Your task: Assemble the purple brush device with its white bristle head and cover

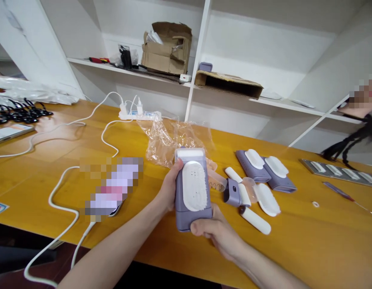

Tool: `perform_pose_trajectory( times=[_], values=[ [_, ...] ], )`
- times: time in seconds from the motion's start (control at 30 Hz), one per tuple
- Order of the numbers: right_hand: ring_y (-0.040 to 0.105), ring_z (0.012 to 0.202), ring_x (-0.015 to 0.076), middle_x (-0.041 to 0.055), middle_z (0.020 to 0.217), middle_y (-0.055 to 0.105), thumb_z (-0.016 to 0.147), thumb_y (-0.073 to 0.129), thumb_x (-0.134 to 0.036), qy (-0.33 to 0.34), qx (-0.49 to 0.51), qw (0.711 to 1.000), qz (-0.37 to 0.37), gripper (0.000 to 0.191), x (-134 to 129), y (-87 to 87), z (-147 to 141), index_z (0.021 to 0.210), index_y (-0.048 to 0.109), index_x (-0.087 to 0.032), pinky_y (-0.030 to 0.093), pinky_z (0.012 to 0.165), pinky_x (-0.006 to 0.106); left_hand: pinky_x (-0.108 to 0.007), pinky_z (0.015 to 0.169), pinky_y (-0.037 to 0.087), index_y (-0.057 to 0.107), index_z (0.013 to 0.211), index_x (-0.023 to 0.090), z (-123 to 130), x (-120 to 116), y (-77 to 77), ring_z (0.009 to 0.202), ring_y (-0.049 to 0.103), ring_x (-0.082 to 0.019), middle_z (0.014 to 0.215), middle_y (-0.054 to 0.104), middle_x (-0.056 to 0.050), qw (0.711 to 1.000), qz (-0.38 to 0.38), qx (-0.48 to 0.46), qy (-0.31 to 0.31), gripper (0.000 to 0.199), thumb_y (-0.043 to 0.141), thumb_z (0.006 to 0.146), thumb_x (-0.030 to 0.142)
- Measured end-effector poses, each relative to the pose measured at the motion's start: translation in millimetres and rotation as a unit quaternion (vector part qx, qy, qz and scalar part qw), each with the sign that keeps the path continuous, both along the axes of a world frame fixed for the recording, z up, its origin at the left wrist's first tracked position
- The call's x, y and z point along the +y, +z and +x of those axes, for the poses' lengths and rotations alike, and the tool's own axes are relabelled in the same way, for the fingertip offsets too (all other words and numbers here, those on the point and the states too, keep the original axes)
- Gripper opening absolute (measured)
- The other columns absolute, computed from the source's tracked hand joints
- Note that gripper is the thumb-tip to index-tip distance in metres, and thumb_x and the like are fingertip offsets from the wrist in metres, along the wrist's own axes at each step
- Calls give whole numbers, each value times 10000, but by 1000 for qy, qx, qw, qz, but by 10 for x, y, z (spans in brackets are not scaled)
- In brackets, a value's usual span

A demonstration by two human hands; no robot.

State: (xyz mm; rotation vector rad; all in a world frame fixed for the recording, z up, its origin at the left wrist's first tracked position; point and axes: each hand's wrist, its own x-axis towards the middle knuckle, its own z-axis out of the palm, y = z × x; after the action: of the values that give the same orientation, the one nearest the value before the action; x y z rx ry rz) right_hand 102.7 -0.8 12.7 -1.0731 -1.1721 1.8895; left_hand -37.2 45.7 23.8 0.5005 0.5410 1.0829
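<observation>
A purple box-shaped device (180, 192) with a white oval pad on its face is held upright over the front of the table. My left hand (168, 186) grips its left side, thumb near the upper corner. Around its lower right corner my right hand (214, 228) is closed, with the thumb across the bottom front. Just right of the device lie a small purple part (232, 192), a white oval bristled pad (267, 200) and a white roller (255, 220). Two more purple devices (253, 166) with white pads rest farther back.
A phone (114, 188) with a white cable lies left on the wooden table (162, 249). Clear plastic bags (162, 140) and a power strip (139, 115) are behind. To the right are a screwdriver (338, 190) and a grey tray (342, 170). Shelves hold a torn cardboard box (164, 56). A person shows at far right.
</observation>
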Motion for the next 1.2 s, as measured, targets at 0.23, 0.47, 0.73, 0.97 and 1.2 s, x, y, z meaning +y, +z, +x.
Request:
perform_pose_trajectory(
  times=[0.23,0.47,0.73,0.97,1.2],
  values=[
    [210,448,53,-85,483,424,480,641,-90,5,3,1000,-2,157,-64,21,-17,587,559,-170,110,412,224,-296,609,501,703,999,85,15,-22,88,632,630,-196,803,711,-110,1000,3,19,15,657,545,713,655],
    [149,442,51,-106,426,310,472,640,-128,-61,44,996,-48,243,-92,0,-78,505,409,-198,58,421,237,-306,624,501,697,944,81,17,-51,62,664,632,-211,814,707,-112,994,15,31,100,613,591,675,622],
    [220,454,57,-85,477,420,474,658,-109,6,-1,1000,-6,173,-106,88,-75,566,529,-180,136,425,231,-288,589,497,712,966,81,0,-17,97,640,643,-205,818,724,-119,999,-3,39,10,603,570,701,604],
    [190,431,41,-105,454,375,515,712,-165,-94,32,995,-22,252,-82,-49,-77,595,474,-189,87,411,214,-343,584,513,688,907,77,33,2,65,657,663,-263,806,719,-139,996,18,31,81,650,563,656,663],
    [526,451,109,-21,569,616,553,688,-230,-62,49,997,-18,191,12,-100,9,707,593,-168,346,432,220,-390,580,535,678,898,91,43,-33,-9,672,681,-308,831,733,-151,991,-4,43,130,748,649,498,722]
  ],
)
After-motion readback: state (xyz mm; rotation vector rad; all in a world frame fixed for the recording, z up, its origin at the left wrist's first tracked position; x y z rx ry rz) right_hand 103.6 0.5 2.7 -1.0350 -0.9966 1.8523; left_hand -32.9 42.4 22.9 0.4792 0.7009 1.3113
